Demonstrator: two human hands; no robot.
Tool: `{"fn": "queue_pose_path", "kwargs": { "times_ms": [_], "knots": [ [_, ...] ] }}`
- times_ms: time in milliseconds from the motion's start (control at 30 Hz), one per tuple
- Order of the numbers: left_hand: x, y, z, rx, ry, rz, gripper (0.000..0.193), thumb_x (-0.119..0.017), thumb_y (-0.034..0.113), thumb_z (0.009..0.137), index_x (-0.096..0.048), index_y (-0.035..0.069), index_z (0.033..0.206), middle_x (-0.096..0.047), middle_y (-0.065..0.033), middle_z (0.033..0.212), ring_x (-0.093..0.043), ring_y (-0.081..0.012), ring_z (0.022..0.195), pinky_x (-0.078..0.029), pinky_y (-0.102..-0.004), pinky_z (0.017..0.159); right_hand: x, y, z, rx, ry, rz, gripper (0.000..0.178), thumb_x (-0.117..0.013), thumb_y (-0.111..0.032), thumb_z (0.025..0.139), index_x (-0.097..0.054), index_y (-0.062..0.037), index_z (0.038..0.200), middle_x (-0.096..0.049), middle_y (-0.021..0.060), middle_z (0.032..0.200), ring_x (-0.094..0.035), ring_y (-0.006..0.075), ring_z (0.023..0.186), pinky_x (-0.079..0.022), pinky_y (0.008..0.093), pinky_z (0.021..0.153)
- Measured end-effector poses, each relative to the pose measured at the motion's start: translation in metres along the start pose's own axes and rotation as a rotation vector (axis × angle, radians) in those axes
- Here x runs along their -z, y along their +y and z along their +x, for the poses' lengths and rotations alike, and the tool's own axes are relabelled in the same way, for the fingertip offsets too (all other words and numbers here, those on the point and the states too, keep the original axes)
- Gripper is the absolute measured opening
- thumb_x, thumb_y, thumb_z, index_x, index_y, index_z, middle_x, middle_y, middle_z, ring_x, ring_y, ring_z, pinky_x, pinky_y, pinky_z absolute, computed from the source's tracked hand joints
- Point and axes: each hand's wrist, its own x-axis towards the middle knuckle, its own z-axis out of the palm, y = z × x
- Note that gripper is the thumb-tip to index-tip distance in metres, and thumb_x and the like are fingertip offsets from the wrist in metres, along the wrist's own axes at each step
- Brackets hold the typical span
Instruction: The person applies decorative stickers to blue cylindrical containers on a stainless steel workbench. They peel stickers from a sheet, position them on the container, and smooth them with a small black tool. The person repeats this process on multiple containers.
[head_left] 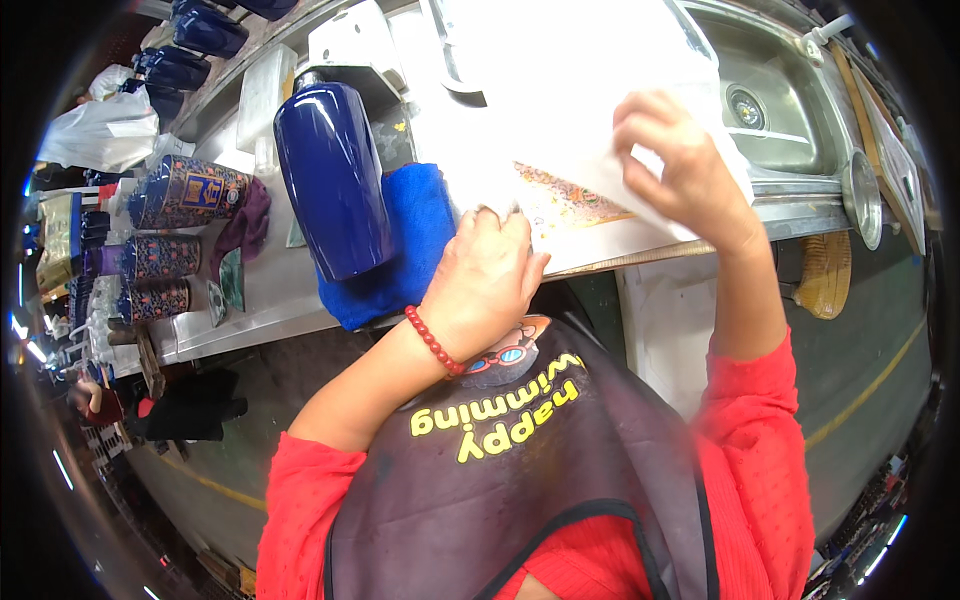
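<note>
Bending over a patterned sheet (565, 197): one hand down beside it, the other curled at a white sheet (580, 90)

The left hand (492, 258) lies palm down at the patterned sheet's left side, fingers bent and thumb spread apart; it is not clenched, and whether its fingertips pinch anything cannot be told. Up and to its right, the right hand (685, 165) is half curled over the white sheet, a gap showing between thumb and forefinger; whether the tips grip it cannot be told either. Between the hands, the patterned sheet shows as a narrow wedge along the white sheet's slanting edge.

Just nearer the body than the left hand runs the front edge of the counter (275, 315), leaving little room on that side. To that hand's left, a folded blue cloth (420, 220) and the dark blue bottle (330, 185) resting on it, neck pointing away, hem it in. Beyond the right hand the white sheet stretches on; to its right a steel sink (785, 140) drops below counter level.

Below the left hand, the dark apron (560, 480) bears a goggled cartoon and yellow lettering, upside down here. Far left, a patterned vessel (160, 195) carries an orange-and-blue label (207, 190), too small to make out.
</note>
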Motion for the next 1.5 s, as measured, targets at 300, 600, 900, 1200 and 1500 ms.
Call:
{"fn": "queue_pose_path", "kwargs": {
  "times_ms": [300, 600, 900, 1200, 1500],
  "knots": [
    [0.054, -0.006, 0.143, -0.165, 0.503, 0.339, 0.042, -0.071, 0.027, 0.089, -0.059, 0.003, 0.122, -0.066, -0.0207, 0.099, -0.066, -0.0331, 0.091, -0.053, -0.0426, 0.079, 0.074, -0.004, 0.096, 0.405, 0.408, -0.497, 0.010, -0.070, -0.011, 0.088, -0.066, -0.0020, 0.087, -0.066, 0.0087, 0.088, -0.064, 0.0269, 0.087, -0.051, 0.0357, 0.079],
    [0.057, -0.068, 0.256, 0.093, 0.646, 0.267, 0.026, -0.049, 0.016, 0.095, -0.070, 0.002, 0.101, -0.070, -0.0269, 0.098, -0.068, -0.0431, 0.093, -0.052, -0.0515, 0.083, 0.101, 0.009, 0.022, 0.094, 0.567, -0.532, 0.012, -0.069, -0.003, 0.089, -0.071, -0.0024, 0.101, -0.069, 0.0092, 0.106, -0.065, 0.0258, 0.108, -0.052, 0.0373, 0.092],
    [0.038, -0.051, 0.280, 0.021, -0.480, 0.187, 0.066, -0.063, 0.047, 0.094, -0.056, 0.007, 0.145, -0.067, -0.0175, 0.132, -0.060, -0.0327, 0.126, -0.041, -0.0461, 0.112, 0.066, 0.023, -0.046, -0.208, 0.403, -0.261, 0.017, -0.067, 0.003, 0.087, -0.069, -0.0001, 0.103, -0.067, 0.0115, 0.113, -0.062, 0.0293, 0.116, -0.050, 0.0387, 0.095],
    [0.028, -0.089, 0.299, 0.120, -0.125, 0.546, 0.073, -0.066, 0.057, 0.089, -0.049, 0.018, 0.148, -0.065, -0.0194, 0.132, -0.058, -0.0381, 0.129, -0.047, -0.0507, 0.104, 0.058, 0.029, -0.056, -0.274, 0.417, -0.163, 0.017, -0.067, 0.003, 0.084, -0.069, 0.0006, 0.101, -0.065, 0.0136, 0.107, -0.060, 0.0334, 0.111, -0.048, 0.0416, 0.095],
    [0.065, -0.110, 0.327, -0.069, 0.123, 0.515, 0.027, -0.053, 0.015, 0.094, -0.073, 0.012, 0.111, -0.074, -0.0175, 0.104, -0.072, -0.0358, 0.098, -0.057, -0.0463, 0.086, 0.053, 0.027, -0.062, -0.297, 0.377, -0.127, 0.020, -0.066, 0.006, 0.082, -0.069, 0.0002, 0.101, -0.065, 0.0137, 0.109, -0.061, 0.0340, 0.111, -0.048, 0.0419, 0.095]
  ]
}}
